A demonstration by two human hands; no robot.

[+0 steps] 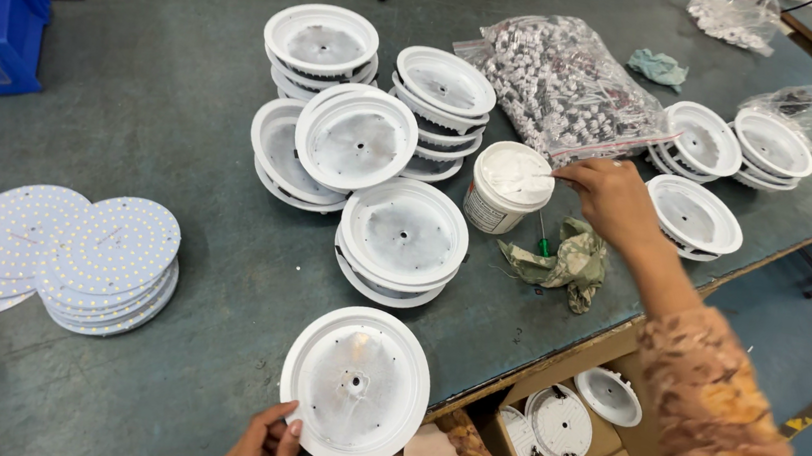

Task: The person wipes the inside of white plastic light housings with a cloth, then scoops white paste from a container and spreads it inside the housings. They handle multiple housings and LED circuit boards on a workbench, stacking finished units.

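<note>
At the table's near edge, we steady a white round lamp housing (355, 386) with our left hand (264, 447), half cut off below, while our right hand (610, 196) pinches a thin stick, barely discernible, over the white paste tub (506, 188).

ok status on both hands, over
Left hand steadies white round housing at table edge. Right hand dips thin stick into white paste tub. Nothing between.

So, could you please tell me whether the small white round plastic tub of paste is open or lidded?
Open. The small white round plastic tub stands upright with no lid, white paste exposed, and the right hand dips a thin stick into it.
</note>
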